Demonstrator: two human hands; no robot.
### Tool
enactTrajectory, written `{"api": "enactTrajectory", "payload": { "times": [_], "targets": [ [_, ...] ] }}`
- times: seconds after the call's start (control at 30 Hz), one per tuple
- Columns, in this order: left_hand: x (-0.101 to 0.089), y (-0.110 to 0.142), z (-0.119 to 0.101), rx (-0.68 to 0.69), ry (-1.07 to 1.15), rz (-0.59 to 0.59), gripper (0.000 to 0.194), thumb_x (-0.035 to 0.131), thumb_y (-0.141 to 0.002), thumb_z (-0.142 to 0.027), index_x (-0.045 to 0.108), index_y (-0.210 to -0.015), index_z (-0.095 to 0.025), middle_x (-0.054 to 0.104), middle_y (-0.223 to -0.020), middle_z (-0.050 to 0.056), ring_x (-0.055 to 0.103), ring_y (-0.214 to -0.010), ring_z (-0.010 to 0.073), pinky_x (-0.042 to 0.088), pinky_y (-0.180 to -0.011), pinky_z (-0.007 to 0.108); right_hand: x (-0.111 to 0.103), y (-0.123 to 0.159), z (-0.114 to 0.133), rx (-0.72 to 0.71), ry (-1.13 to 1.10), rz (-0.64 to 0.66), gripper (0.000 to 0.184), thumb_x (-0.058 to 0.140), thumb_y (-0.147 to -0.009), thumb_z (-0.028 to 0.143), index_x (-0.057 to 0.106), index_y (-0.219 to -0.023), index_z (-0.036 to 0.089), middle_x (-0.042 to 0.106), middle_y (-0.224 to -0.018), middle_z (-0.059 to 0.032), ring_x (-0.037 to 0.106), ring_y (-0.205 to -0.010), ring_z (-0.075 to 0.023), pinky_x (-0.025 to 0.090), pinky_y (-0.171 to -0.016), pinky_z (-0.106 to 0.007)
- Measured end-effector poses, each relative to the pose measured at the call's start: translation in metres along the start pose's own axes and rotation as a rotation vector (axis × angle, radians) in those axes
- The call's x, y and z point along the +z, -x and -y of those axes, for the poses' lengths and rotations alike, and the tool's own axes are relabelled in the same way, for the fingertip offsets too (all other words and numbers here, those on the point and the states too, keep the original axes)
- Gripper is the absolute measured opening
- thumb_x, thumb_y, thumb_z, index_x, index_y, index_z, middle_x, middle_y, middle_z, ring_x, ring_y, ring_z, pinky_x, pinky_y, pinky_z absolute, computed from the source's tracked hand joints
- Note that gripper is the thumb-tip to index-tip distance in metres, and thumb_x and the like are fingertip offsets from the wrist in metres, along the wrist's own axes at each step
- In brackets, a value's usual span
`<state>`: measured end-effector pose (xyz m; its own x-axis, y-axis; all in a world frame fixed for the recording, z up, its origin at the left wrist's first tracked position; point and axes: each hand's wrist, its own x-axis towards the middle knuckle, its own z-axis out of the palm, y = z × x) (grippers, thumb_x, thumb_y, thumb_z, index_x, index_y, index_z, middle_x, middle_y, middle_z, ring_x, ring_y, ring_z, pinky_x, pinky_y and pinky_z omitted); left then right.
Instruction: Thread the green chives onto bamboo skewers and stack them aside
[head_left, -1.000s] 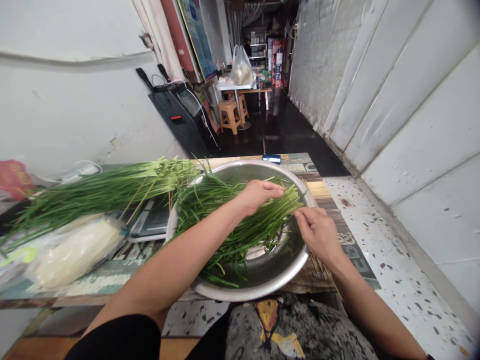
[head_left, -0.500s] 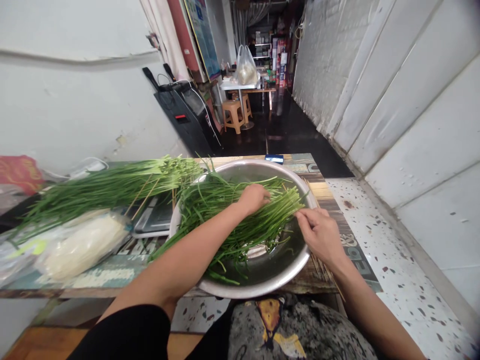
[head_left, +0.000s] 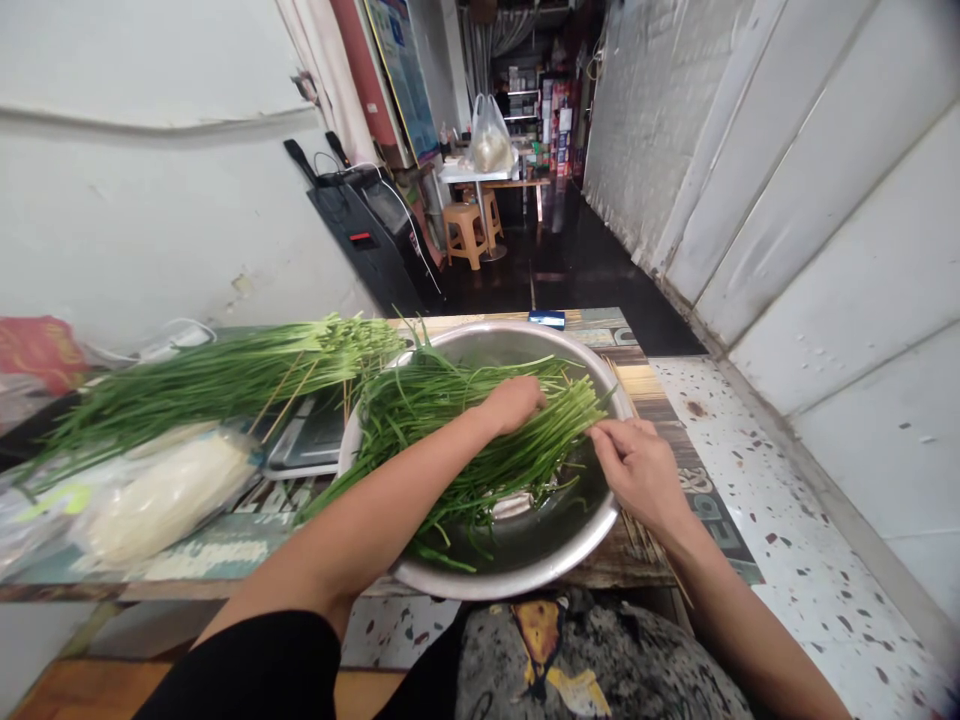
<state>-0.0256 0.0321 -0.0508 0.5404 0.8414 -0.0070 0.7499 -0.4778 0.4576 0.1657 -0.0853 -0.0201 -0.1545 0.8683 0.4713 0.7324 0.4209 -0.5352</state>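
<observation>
A bundle of green garlic chives (head_left: 450,430) lies across a wide metal basin (head_left: 525,578), pale cut ends pointing right. My left hand (head_left: 516,403) is closed over the upper side of the bundle, its fingertips partly hidden among the stems. At the right rim, my right hand (head_left: 637,465) pinches at the tips of the pale stem ends, thumb and forefinger together. Something pale, not clear to me, shows at the basin's bottom under the chives. A second pile of chives (head_left: 217,375) rests on the table to the left.
Left of the basin are a clear bag of something white (head_left: 172,495), a dark tray (head_left: 304,440) and thin wooden sticks (head_left: 289,395). More sticks (head_left: 637,540) lie under the right rim. A small blue object (head_left: 547,319) sits behind the basin on the patterned table (head_left: 232,550).
My left hand has shifted slightly to the right and down over the chives. My right hand stays almost in place at the stem ends.
</observation>
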Motion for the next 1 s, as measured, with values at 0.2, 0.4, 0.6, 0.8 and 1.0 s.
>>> {"api": "enactTrajectory", "payload": {
  "times": [0.2, 0.4, 0.6, 0.8, 1.0],
  "targets": [
    [-0.005, -0.002, 0.001, -0.029, -0.001, -0.023, 0.013, 0.059, -0.068, -0.012, 0.071, -0.074, -0.014, 0.068, -0.089, 0.01, 0.059, -0.085, 0.0208, 0.042, -0.078, 0.028, -0.001, 0.0, 0.001, 0.0, -0.001, 0.001, 0.026, 0.045, -0.089, 0.027, 0.064, -0.072, 0.02, 0.063, -0.064, -0.0014, 0.054, -0.062, -0.0151, 0.039, -0.067, -0.028],
    [-0.014, -0.001, 0.002, -0.258, 0.445, -0.239, 0.014, 0.063, -0.07, -0.019, 0.071, -0.08, -0.013, 0.067, -0.067, 0.004, 0.061, -0.063, 0.0146, 0.046, -0.069, 0.026, -0.002, 0.0, 0.001, 0.013, 0.001, 0.001, 0.026, 0.045, -0.088, 0.027, 0.064, -0.072, 0.019, 0.063, -0.063, -0.0016, 0.054, -0.062, -0.0155, 0.038, -0.067, -0.028],
    [-0.027, 0.007, -0.026, -0.311, 0.819, -0.299, 0.022, 0.062, -0.073, -0.016, 0.07, -0.092, -0.01, 0.064, -0.061, 0.002, 0.056, -0.055, 0.0095, 0.045, -0.06, 0.023, -0.001, -0.002, 0.002, 0.051, 0.038, 0.033, 0.028, 0.045, -0.088, 0.027, 0.063, -0.069, 0.019, 0.063, -0.063, -0.002, 0.053, -0.065, -0.0162, 0.036, -0.064, -0.027],
    [-0.034, 0.013, -0.04, -0.314, 0.984, -0.201, 0.022, 0.06, -0.075, -0.013, 0.07, -0.094, -0.009, 0.064, -0.065, 0.002, 0.052, -0.052, 0.0061, 0.043, -0.054, 0.02, -0.001, -0.002, 0.003, 0.062, 0.05, 0.039, 0.028, 0.044, -0.088, 0.026, 0.063, -0.069, 0.019, 0.063, -0.062, -0.0016, 0.053, -0.063, -0.0156, 0.036, -0.065, -0.026],
    [-0.038, 0.016, -0.045, -0.322, 0.995, -0.19, 0.025, 0.06, -0.075, -0.012, 0.07, -0.097, -0.009, 0.064, -0.066, 0.002, 0.05, -0.052, 0.0047, 0.04, -0.051, 0.018, -0.001, -0.002, 0.002, 0.053, 0.045, 0.026, 0.028, 0.044, -0.088, 0.026, 0.063, -0.069, 0.019, 0.064, -0.064, -0.0021, 0.053, -0.062, -0.0153, 0.037, -0.065, -0.026]
  ]
}}
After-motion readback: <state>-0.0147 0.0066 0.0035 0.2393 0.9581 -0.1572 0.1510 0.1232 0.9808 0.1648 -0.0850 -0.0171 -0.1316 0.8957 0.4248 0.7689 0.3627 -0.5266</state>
